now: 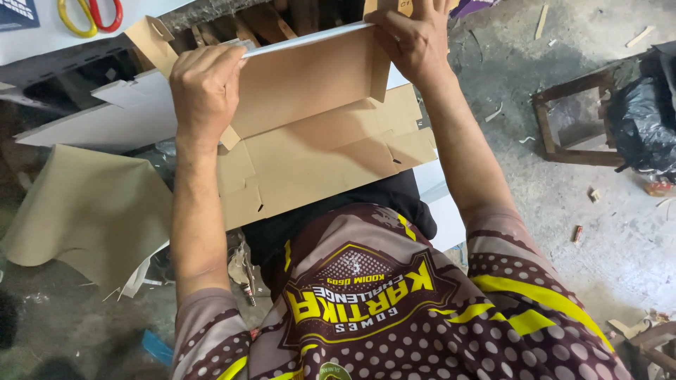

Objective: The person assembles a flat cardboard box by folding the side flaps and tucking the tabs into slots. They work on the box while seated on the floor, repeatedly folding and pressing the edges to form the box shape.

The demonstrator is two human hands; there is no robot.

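A flat cardboard box [317, 134], half folded, spans the gap between both hands, with its raised panel standing up and its lower flaps hanging toward the person's lap. The left hand [205, 88] is clamped over the panel's upper left corner, knuckles up, fingers curled over the edge. The right hand [415, 39] is pinched on the upper right corner, fingers spread along the white rim. Both forearms reach forward and up. Beyond the left hand lie scissors [90, 15] with red and yellow handles.
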